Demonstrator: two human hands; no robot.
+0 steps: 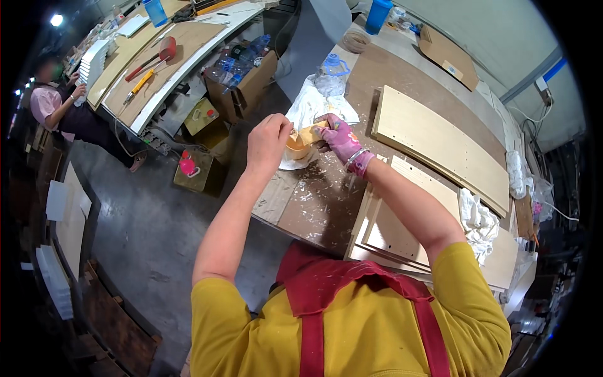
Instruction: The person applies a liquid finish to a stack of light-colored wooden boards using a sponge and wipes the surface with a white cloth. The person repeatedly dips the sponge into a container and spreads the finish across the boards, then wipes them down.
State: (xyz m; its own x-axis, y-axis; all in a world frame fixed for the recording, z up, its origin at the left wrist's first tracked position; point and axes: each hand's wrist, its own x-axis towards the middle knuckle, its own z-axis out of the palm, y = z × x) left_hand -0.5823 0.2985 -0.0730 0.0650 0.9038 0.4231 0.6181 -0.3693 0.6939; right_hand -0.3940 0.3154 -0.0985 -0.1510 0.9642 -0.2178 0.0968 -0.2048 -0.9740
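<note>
My right hand (342,142), in a pink patterned glove with a bracelet at the wrist, grips a tan, folded piece like cloth or sponge (309,133). Right below that piece stands a small cup with orange-brown contents (296,151), at the table's left edge. My bare left hand (269,142) is closed in a pinch beside the cup's rim; what its fingertips hold, if anything, is too small to make out. A crumpled white cloth (308,105) lies just behind the cup.
Drilled pale boards (443,147) lie stacked on the right, with more boards (408,217) nearer me and a white rag (478,223). A clear jug with a blue top (333,66) stands behind. Metal cans (200,173) are on the floor left. Another person (53,103) works far left.
</note>
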